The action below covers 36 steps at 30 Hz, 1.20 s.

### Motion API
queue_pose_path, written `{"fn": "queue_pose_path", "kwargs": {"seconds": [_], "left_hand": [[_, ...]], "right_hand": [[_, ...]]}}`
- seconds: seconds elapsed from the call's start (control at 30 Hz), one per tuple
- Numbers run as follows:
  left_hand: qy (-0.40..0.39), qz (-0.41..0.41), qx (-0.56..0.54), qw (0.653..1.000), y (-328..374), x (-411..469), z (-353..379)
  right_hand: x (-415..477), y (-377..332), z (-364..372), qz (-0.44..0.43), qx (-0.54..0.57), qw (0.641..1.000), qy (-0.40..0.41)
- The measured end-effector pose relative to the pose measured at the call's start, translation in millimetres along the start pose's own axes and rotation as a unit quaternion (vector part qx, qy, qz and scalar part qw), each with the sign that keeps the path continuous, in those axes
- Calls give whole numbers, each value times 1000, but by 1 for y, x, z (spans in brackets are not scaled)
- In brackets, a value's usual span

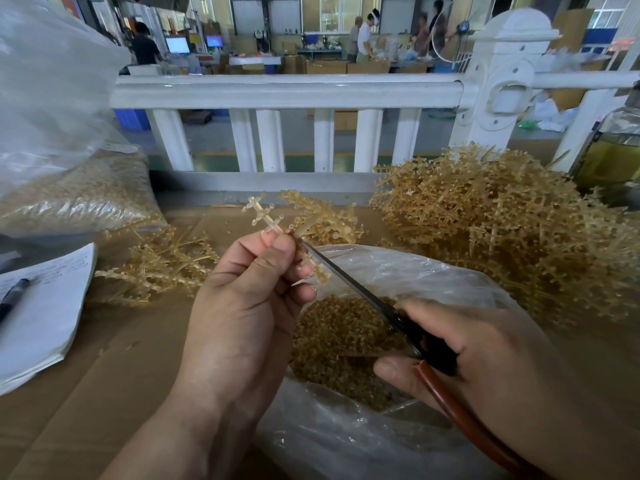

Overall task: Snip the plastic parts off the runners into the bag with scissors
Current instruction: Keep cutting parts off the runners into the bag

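My left hand (242, 306) pinches a translucent amber runner (266, 220) between thumb and fingers, held above the open clear plastic bag (433, 271). Small round parts still hang on the runner's branches. My right hand (485, 368) grips the scissors (349, 282) by their dark and red-brown handles. The blades point up and left, with the tips at the runner just beside my left thumb. Many cut amber parts (339, 341) lie inside the bag.
A big heap of uncut runners (502, 230) fills the right of the cardboard-covered table. Stripped runners (162, 268) lie at left near a paper pad (41, 317) with a pen (14, 296). A filled bag (76, 195) sits far left. A white railing (287, 91) stands behind.
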<state>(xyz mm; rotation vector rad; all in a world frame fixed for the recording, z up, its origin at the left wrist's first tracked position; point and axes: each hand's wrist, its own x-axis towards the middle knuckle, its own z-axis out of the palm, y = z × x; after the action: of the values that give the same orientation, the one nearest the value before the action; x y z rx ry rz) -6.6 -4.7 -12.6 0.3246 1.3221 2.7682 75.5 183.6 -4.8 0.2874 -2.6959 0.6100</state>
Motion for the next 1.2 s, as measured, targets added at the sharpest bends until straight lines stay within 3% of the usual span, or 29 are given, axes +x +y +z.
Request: {"fn": "queue_pose_path", "kwargs": {"seconds": [0.63,1.0,1.2], "left_hand": [[7,-3,-5,1000,0,0,0],[-7,27,43,999,5,5,-9],[-12,14,46,999,3,5,-9]], "right_hand": [[0,-1,5,-17,-20,999,26],[2,6,0,21,33,998,-42],[0,3,-3,20,60,997,-34]]}}
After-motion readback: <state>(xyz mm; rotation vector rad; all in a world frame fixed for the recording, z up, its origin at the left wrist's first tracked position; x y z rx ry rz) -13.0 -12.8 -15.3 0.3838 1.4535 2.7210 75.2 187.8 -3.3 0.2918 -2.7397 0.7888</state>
